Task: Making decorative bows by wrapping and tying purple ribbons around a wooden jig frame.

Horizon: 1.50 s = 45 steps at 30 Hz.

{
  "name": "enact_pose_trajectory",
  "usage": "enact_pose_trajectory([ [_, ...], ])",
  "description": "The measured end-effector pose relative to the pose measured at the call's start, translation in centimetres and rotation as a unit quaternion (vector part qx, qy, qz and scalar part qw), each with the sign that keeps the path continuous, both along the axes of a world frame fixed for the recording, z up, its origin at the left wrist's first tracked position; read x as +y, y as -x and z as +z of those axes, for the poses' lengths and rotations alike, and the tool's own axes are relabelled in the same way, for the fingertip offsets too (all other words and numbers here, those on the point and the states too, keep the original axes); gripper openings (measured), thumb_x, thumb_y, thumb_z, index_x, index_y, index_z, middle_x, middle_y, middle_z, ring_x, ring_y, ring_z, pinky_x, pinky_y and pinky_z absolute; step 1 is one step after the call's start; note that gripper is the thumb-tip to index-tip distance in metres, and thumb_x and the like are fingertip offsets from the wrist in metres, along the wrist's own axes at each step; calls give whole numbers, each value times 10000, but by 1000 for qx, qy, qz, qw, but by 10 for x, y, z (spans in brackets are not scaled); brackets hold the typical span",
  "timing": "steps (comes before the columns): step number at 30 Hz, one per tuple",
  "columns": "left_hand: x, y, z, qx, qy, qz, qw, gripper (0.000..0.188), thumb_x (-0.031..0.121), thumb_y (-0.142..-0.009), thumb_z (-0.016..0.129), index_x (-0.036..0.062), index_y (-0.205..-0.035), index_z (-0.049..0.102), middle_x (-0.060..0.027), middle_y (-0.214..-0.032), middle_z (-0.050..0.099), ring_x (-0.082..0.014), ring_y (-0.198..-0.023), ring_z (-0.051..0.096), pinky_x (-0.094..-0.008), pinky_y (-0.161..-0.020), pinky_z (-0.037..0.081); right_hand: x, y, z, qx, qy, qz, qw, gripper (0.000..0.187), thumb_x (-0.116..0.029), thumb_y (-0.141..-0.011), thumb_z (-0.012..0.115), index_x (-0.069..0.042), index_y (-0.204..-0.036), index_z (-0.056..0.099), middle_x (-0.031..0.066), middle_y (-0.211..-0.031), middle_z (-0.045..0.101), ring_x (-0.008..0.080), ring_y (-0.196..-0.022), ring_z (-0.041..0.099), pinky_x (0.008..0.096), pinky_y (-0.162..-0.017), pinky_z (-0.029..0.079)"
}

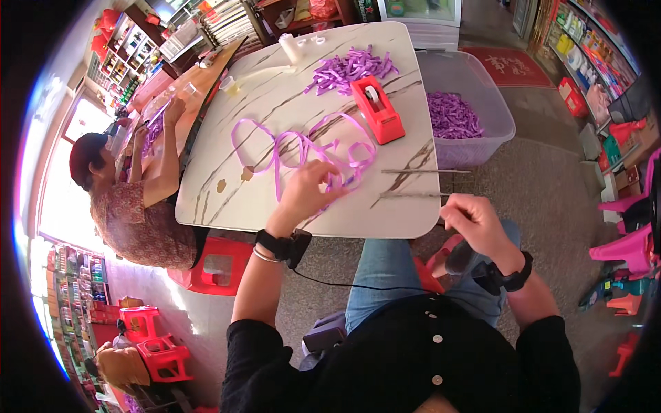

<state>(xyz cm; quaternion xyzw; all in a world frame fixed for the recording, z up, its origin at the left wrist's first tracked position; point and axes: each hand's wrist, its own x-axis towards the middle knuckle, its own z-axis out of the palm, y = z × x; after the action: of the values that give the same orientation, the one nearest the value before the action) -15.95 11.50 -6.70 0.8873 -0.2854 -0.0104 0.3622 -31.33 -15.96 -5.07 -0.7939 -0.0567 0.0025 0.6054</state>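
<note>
A long purple ribbon lies in loose loops on the marble-patterned table. My left hand is over its near end, fingers bent and closed on the ribbon. Past the table's right edge is my right hand, its fingers curled together; what they hold, if anything, is hidden. Two thin metal rods stick out over that edge: the farther rod lies apart from my right hand, and the nearer rod ends close to its fingertips.
A red tape dispenser and a pile of purple folded strips are on the table. A clear plastic bin of similar strips stands at its right. A white roll is at the back. Another person works at the left, on a red stool.
</note>
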Motion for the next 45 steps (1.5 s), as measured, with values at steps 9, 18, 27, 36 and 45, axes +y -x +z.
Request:
enact_pose_trajectory([
  [9, -9, -45, -2, -28, -14, -7, 999, 161, 150, -743, 603, 40, -860, 603, -75, -759, 608, -167, -695, 574, -271, -628, 438, -27, 2, 2, 4, 13, -28, 1000, 85, -92, -837, 534, -23, -791, 553, -47, -666, 480, 17, -592, 406, 172, -529, 332],
  [18, -55, -77, 134, 226, 457, -64, 858, 274, 224, -905, 405, 19, -997, 560, -73, -912, 600, -154, -867, 568, -274, -758, 448, -37, -1, 1, 12, 32, -25, 999, 133, -107, -816, 557, -11, -908, 562, -12, -720, 543, 43, -647, 479, 202, -583, 401],
  [27, -121, 25, 159, 285, 348, -290, 845, 269, 191, -894, 433, -32, -1004, 536, -124, -975, 576, -214, -934, 554, -335, -838, 435, -22, -29, 60, -186, -61, -34, 980, 394, -70, -834, 500, -14, -1211, 398, 87, -1213, 452, 119, -1136, 388, 258, -883, 337],
  [36, -104, 51, 103, 285, 414, -337, 796, 223, 154, -865, 495, -8, -1002, 562, -114, -1029, 547, -177, -955, 519, -303, -850, 397, -17, -8, 70, -17, -136, 128, 982, 144, -74, -846, 516, 21, -954, 521, 33, -852, 576, 77, -810, 526, 203, -715, 403],
  [45, -52, 71, 59, 491, 381, -299, 723, 281, 0, -797, 373, -8, -1054, 486, -199, -1116, 474, -283, -1042, 496, -362, -851, 427, -30, 19, 69, -31, -35, -6, 999, 119, -70, -820, 531, 15, -903, 519, 27, -756, 567, 70, -668, 533, 213, -606, 422],
])
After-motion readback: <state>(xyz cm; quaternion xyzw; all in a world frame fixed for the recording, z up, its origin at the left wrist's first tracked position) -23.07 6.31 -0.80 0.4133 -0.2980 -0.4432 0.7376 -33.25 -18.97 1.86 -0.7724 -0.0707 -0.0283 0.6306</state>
